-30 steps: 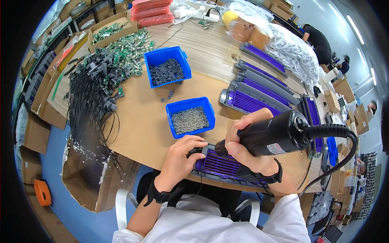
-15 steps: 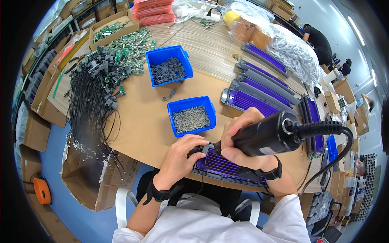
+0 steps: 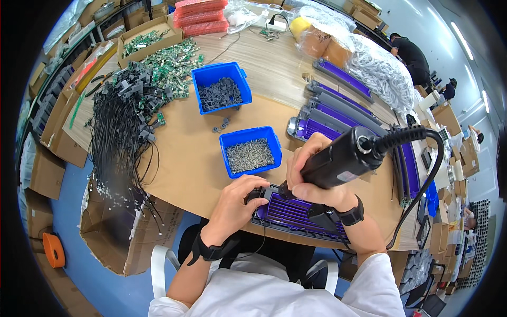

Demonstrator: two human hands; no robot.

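The right hand [image 3: 311, 169] is wrapped fully around a black electric screwdriver [image 3: 340, 158], fingers closed on its barrel. The tool's long axis runs from upper right to lower left: its cabled rear end sits high on the right, and its tip points down-left onto the near left corner of a purple grille panel [image 3: 296, 211]. A coiled black cord [image 3: 422, 169] leaves the rear end and loops down past the table's right edge.

The left hand [image 3: 235, 203] lies on the panel's left end, fingers curled over the dark frame just beside the tool tip; whether it pinches anything small there cannot be told. Both wrists carry black bands.

The panel lies flat at the near edge of the wooden table [image 3: 179, 158], right in front of the person, its long axis running left to right, slightly lower at the right end.

Just beyond the hands stands a blue bin of screws [image 3: 250, 152]. Farther back is a second blue bin [image 3: 221, 87] holding dark small parts, a few of them loose on the table between the two bins. To the right lies a row of more purple-and-grey panels [image 3: 338, 105]. On the left a heap of black cables [image 3: 124, 121] spills over the table edge, with green circuit boards [image 3: 174, 63] behind it.
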